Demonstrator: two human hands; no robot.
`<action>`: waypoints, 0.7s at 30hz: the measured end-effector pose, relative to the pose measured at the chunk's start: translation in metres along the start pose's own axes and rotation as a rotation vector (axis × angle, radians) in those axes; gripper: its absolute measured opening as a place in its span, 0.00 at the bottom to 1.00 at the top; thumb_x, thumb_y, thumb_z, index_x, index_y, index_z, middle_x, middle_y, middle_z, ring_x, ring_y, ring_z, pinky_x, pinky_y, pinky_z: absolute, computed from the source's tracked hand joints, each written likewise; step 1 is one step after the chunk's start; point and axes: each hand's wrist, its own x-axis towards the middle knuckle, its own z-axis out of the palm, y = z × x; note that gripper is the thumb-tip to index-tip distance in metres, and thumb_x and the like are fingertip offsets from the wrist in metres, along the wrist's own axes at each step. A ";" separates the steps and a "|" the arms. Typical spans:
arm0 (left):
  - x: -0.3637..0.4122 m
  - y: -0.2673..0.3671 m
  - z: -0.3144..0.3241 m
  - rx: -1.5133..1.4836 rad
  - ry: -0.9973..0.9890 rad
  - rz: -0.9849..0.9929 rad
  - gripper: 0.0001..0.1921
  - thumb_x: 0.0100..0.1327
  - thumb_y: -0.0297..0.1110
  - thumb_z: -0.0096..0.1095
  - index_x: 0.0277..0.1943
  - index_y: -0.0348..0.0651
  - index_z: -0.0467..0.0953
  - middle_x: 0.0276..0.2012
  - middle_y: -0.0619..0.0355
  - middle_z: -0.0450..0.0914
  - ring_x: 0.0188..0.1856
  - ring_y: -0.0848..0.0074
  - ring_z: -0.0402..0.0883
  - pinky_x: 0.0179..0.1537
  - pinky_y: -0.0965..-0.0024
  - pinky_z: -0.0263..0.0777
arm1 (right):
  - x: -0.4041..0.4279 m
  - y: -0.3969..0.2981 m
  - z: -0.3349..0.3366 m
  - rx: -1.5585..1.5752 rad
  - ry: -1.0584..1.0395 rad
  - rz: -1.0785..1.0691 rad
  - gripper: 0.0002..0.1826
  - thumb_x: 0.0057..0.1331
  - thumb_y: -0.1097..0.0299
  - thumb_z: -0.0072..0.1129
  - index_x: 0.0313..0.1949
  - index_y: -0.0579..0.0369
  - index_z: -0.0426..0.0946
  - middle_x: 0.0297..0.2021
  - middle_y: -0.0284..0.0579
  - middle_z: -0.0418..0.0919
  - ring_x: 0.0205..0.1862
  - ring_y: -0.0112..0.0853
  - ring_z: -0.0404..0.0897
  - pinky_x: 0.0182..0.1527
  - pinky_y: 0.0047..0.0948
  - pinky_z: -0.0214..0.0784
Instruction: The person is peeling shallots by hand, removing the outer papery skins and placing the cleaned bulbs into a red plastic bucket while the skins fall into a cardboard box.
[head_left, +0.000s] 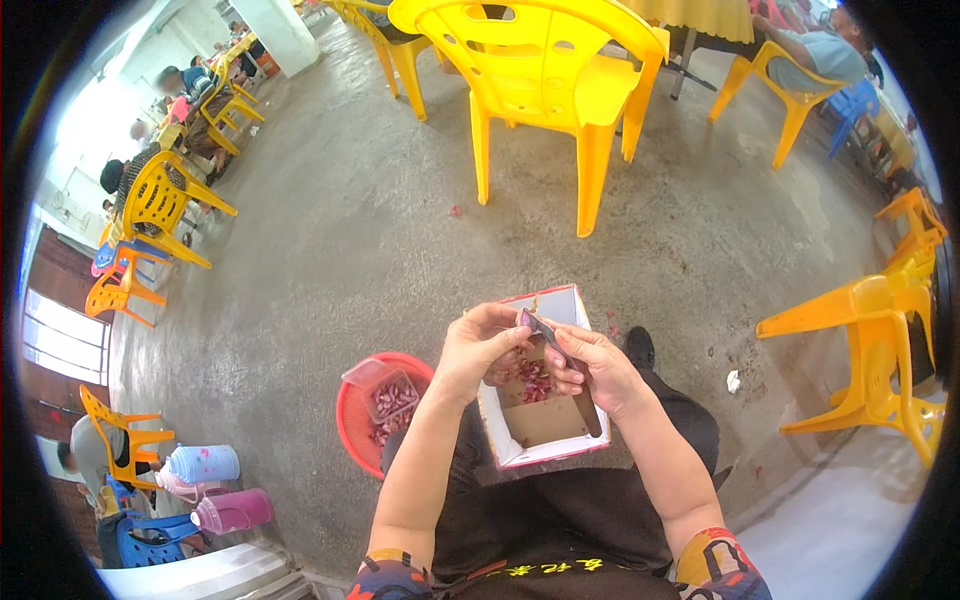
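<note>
My left hand (480, 349) pinches a small purple shallot (526, 319) between thumb and fingertips. In my right hand (604, 367) is a knife (589, 414) with a long dark handle; its blade lies against the shallot. Both hands are above an open cardboard box (491, 431) with white inner walls. Reddish-purple skins (535, 384) lie scattered on the box's brown bottom, partly hidden by my fingers. To the left of the box is a red plastic basket (346, 424). A clear plastic container (365, 373) in it holds many small shallots (393, 399), and more lie beside the container.
A yellow plastic chair (525, 71) stands ahead on the concrete floor (322, 225). Orange chairs (870, 360) are at the right. Vacuum flasks, one blue (206, 463) and one magenta (238, 511), are at lower left. Seated people (814, 60) occupy tables farther off.
</note>
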 end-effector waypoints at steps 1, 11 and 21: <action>0.000 0.000 0.002 0.000 0.001 0.002 0.14 0.58 0.28 0.68 0.46 0.36 0.74 0.37 0.57 0.79 0.34 0.81 0.80 0.28 0.82 0.71 | 0.000 0.001 0.000 -0.011 0.012 -0.001 0.22 0.68 0.59 0.53 0.60 0.51 0.69 0.24 0.26 0.66 0.20 0.15 0.59 0.21 0.16 0.52; 0.002 -0.002 0.005 0.083 0.051 -0.010 0.13 0.63 0.27 0.60 0.49 0.34 0.75 0.31 0.60 0.79 0.20 0.88 0.70 0.19 0.82 0.62 | 0.003 0.005 0.001 -0.018 0.057 0.000 0.21 0.69 0.61 0.52 0.59 0.52 0.69 0.24 0.26 0.67 0.20 0.14 0.61 0.20 0.15 0.54; 0.001 -0.004 -0.004 -0.053 -0.008 -0.074 0.10 0.64 0.31 0.60 0.45 0.37 0.76 0.30 0.57 0.80 0.20 0.87 0.69 0.17 0.81 0.63 | 0.002 -0.001 -0.002 -0.110 0.114 -0.039 0.19 0.69 0.64 0.52 0.58 0.53 0.71 0.23 0.27 0.67 0.19 0.15 0.61 0.21 0.16 0.56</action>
